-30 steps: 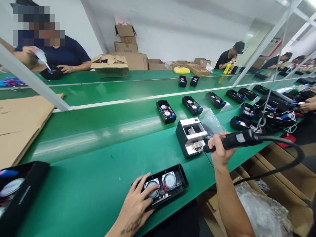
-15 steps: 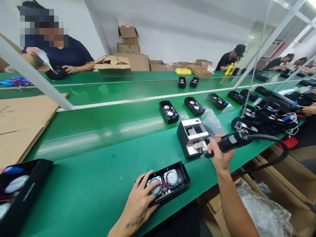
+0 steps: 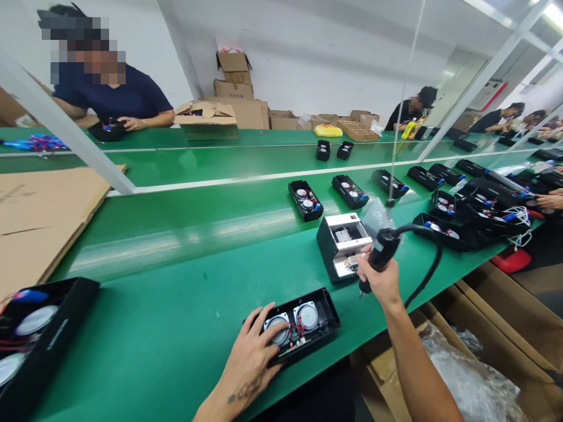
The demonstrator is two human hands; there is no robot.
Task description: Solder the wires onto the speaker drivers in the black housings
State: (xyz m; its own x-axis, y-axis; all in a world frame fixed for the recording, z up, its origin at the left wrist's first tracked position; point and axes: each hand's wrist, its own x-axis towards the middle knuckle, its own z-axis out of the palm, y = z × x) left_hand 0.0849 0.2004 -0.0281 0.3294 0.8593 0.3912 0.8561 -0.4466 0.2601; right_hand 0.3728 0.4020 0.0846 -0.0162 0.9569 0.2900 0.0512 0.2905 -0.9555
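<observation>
My left hand (image 3: 250, 357) lies on an open black speaker housing (image 3: 319, 319), its fingers spread over the near edge and touching the left of two round speakers (image 3: 278, 329). Red wires run between the speakers. My right hand (image 3: 380, 281) grips a black electric screwdriver (image 3: 383, 251) with its bit pointing down. The screwdriver hangs from a thin overhead line and trails a black cable. Just left of the bit stands a black and silver metal unit (image 3: 343, 246), with its top face open. The bit's tip sits beside that unit, not touching it.
The green conveyor belt (image 3: 176, 281) carries several open black housings in rows, and a clear plastic bag (image 3: 377, 217). Another large housing (image 3: 37, 334) sits at the lower left. A cardboard sheet (image 3: 39, 220) lies left, and a co-worker (image 3: 109, 88) works across the belt.
My right hand has moved left, and the screwdriver has swung from nearly level to nearly upright, with the bit down. My left hand stays on the housing.
</observation>
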